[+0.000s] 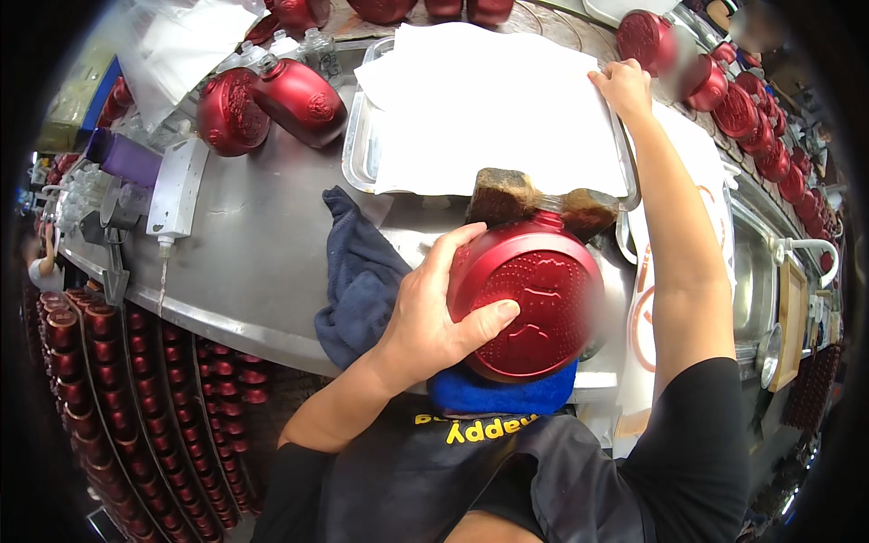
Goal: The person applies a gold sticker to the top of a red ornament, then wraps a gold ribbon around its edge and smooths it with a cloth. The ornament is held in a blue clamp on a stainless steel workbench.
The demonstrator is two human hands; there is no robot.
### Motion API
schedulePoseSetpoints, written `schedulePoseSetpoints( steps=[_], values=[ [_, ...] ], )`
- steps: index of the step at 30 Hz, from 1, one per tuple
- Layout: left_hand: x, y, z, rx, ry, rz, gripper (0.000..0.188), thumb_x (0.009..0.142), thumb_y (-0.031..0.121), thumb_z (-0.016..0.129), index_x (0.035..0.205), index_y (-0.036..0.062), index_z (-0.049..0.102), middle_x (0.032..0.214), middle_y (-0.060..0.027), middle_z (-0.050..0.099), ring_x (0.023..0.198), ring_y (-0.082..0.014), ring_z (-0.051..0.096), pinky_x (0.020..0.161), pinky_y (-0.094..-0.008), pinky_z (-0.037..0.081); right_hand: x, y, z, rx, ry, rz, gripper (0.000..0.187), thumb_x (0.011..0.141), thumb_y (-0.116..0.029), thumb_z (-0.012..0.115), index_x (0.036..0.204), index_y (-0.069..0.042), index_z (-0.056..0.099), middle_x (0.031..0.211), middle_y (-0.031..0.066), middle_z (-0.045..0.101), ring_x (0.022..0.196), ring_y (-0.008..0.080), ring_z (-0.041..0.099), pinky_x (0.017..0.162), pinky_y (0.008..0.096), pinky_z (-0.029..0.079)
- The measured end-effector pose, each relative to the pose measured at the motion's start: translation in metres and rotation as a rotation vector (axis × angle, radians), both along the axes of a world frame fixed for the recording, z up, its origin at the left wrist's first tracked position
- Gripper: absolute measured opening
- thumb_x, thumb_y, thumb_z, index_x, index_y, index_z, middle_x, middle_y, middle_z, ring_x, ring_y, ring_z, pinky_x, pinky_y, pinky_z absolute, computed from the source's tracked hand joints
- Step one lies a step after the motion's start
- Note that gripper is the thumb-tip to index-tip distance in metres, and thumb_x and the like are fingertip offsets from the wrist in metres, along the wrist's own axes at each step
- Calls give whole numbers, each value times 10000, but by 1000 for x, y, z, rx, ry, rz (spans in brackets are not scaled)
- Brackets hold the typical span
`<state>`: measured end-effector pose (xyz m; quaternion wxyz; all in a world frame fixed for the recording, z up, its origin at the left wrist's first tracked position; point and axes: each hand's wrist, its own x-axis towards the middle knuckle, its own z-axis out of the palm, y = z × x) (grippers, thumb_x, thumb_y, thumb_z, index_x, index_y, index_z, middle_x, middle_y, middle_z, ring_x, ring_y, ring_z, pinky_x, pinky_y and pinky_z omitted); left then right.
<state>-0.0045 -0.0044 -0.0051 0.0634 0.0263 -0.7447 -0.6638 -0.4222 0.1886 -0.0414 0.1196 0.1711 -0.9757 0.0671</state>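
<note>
My left hand [425,317] grips a round, metallic red bottle [529,303] with a raised pattern on its broad face. Its neck points away from me and rests between two worn brown blocks [501,195]. Under the bottle's near side lies a bright blue cloth [502,389]. My right hand [626,89] reaches to the far right corner of a stack of white sheets [489,109], fingertips pinched at the edge of a sheet. The stack lies over a clear plastic tray [360,149]. A dark blue towel [358,271] is bunched left of my left hand.
Two red bottles [303,101] stand at the back left, near clear glass stoppers. A white box with a nozzle [177,190] sits by the metal table's [262,235] left edge. More red bottles [738,113] line the right. A sink [753,290] is at far right.
</note>
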Motion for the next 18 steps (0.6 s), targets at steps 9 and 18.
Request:
schedulePoseSetpoints(
  steps=[9,18],
  values=[
    [0,-1,4,12,-25,-13,836,875,427,797,1451,-61,436,1231,-260,674,1162,-328,675,1028,-411,518,-17,3,-10,58,-149,-19,539,878,-574,697,1171,-130,785,1380,150,604,1317,380,499,1092,529,439],
    [1,2,4,26,-24,3,825,880,428,797,1449,-53,443,1256,-253,673,1180,-324,671,1043,-406,508,-13,-7,-11,-31,-17,-28,572,850,-538,753,1250,-130,760,1417,162,569,1330,353,506,1083,507,462]
  ],
)
